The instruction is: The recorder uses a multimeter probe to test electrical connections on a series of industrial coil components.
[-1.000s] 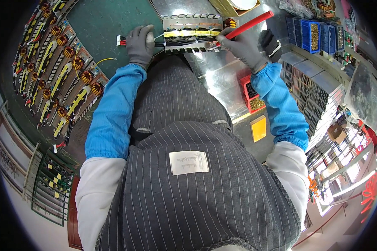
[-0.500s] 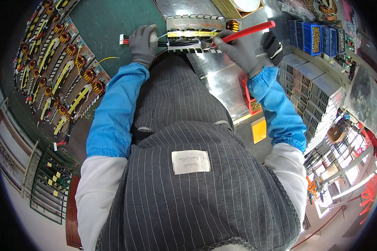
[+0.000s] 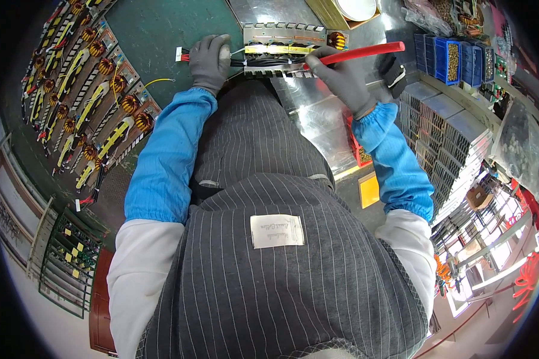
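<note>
An assembled circuit board (image 3: 284, 37) with black heatsink strips, yellow tape and a copper-wound ring coil (image 3: 336, 40) lies at the far side of the work area. My left hand (image 3: 210, 63), in a grey glove, is closed around a bundle of wires at the board's left end. A white connector (image 3: 178, 54) on red and black wires sticks out to its left. My right hand (image 3: 344, 82), also gloved, grips a long red-handled tool (image 3: 365, 52) at the board's near right edge. The tool's thin tip reaches the black wires; its exact shape is unclear.
Several similar boards (image 3: 90, 99) stand in rows on the green mat (image 3: 167, 30) at left. Blue bins (image 3: 448, 60) of small parts are at far right, beside stacked metal parts (image 3: 440, 128). A red bin (image 3: 360, 149) sits below my right wrist.
The red tool's handle has swung nearer to level, its outer end lower and farther right. My left hand keeps its hold on the wires. The whole view has shifted slightly.
</note>
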Available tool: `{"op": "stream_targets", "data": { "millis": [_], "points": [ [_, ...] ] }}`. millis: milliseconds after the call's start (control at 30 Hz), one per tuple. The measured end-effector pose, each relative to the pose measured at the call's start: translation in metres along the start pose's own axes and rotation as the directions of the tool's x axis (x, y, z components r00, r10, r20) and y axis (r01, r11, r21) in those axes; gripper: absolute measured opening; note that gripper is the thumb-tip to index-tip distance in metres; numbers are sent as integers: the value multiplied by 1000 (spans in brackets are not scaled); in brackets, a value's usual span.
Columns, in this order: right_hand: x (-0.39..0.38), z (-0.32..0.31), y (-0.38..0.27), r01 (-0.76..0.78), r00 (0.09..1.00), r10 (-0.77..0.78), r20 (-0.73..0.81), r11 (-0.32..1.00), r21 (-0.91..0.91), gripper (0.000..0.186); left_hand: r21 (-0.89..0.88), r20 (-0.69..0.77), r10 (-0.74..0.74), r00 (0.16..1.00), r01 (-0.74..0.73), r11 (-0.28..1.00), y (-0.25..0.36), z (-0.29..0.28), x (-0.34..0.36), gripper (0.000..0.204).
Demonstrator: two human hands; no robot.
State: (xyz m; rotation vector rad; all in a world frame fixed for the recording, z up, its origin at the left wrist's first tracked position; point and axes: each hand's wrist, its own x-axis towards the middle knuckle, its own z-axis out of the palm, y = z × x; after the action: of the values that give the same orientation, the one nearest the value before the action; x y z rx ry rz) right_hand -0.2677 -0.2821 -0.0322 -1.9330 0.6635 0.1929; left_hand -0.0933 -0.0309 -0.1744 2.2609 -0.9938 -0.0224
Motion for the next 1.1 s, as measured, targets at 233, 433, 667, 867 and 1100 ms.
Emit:
{"op": "stream_targets", "data": {
  "millis": [233, 433, 667, 867, 1100],
  "points": [
    [7, 17, 11, 122, 993, -121, 15, 982, -143, 24, -9, -16, 7, 1000, -7, 1000, -1, 1, 1, 31],
    [3, 1, -13, 115, 990, -108, 86, 990, -80, 25, -4, -20, 6, 1000, -6, 1000, -2, 0, 0, 31],
    [-11, 23, 4, -126, 960, 205, -192, 926, 356, 21, -6, -27, 16, 999, -16, 1000, -3, 2, 0, 30],
    [-18, 40, 13, -164, 932, 278, -232, 895, 415, 22, -1, -20, 5, 1000, -5, 1000, -3, 2, 0, 31],
    [-18, 39, 0, 120, 985, -110, -130, 990, 74, 22, -12, -15, -1, 1000, 1, 1000, -5, 4, -1, 31]
  ]
}}
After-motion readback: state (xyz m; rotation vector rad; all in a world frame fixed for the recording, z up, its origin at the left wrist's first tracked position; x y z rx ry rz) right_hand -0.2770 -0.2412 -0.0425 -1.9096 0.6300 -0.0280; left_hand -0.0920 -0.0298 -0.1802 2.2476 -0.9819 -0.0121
